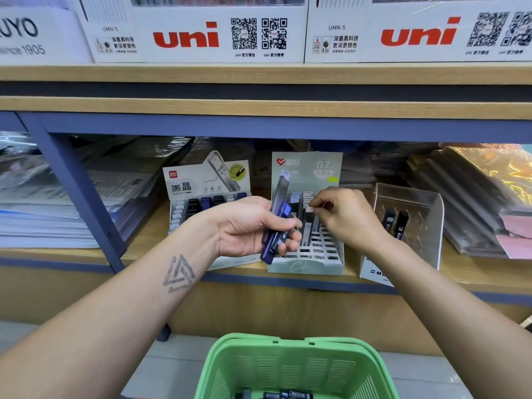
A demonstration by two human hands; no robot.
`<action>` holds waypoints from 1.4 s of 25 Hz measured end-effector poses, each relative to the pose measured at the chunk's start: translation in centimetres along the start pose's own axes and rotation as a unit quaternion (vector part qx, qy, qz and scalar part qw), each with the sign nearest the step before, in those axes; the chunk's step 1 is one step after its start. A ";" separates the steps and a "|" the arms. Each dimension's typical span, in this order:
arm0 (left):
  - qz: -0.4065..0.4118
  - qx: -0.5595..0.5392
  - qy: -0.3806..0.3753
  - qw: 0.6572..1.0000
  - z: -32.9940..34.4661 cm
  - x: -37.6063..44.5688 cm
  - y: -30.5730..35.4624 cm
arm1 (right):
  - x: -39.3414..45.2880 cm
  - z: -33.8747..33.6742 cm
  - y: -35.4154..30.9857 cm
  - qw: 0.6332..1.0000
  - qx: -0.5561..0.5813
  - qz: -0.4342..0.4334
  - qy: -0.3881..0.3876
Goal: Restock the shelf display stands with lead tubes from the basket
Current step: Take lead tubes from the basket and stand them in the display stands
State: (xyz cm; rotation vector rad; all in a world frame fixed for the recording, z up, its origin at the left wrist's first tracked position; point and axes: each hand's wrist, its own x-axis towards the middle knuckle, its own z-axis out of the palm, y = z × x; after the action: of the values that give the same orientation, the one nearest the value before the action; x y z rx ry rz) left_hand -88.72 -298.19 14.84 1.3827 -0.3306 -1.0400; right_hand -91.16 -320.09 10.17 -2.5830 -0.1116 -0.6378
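Note:
My left hand grips a bunch of blue and dark lead tubes in front of the shelf. My right hand pinches the white cap of one lead tube standing in the grid of the grey 0.7 display stand. A few capped tubes stand in that stand's back rows. Left of it sits a white display stand with dark and blue tubes. A clear acrylic stand on the right holds two dark tubes. The green basket below holds several tubes at its bottom.
Stacks of plastic-wrapped paper and folders fill the shelf on the left, and more folders on the right. A blue metal upright stands at the left. White pen boxes line the upper shelf.

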 end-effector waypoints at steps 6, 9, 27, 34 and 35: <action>0.023 -0.007 -0.013 1.000 0.0 -0.3 -0.1 | -0.1 -0.2 -0.4 0.997 -0.043 0.029 -0.059; 0.040 -0.003 0.001 0.999 0.2 -0.2 -0.1 | 0.1 -1.4 -1.7 0.999 0.034 0.029 -0.018; 0.056 -0.022 0.042 0.997 1.1 0.1 0.1 | -1.9 -5.6 -1.8 0.888 0.435 0.124 -0.079; 0.116 0.080 0.112 0.984 3.1 1.9 -0.3 | -4.7 -7.1 -0.3 0.920 0.373 0.102 -0.059; 0.122 0.093 0.122 0.981 3.5 2.2 -0.4 | -5.1 -7.3 0.0 0.923 0.367 0.106 -0.054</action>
State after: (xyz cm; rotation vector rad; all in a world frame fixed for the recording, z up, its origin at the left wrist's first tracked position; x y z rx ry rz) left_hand -90.29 -302.05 14.42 1.5740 -0.4114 -0.6411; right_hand -98.72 -323.30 13.50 -1.8632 -0.0837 -0.2888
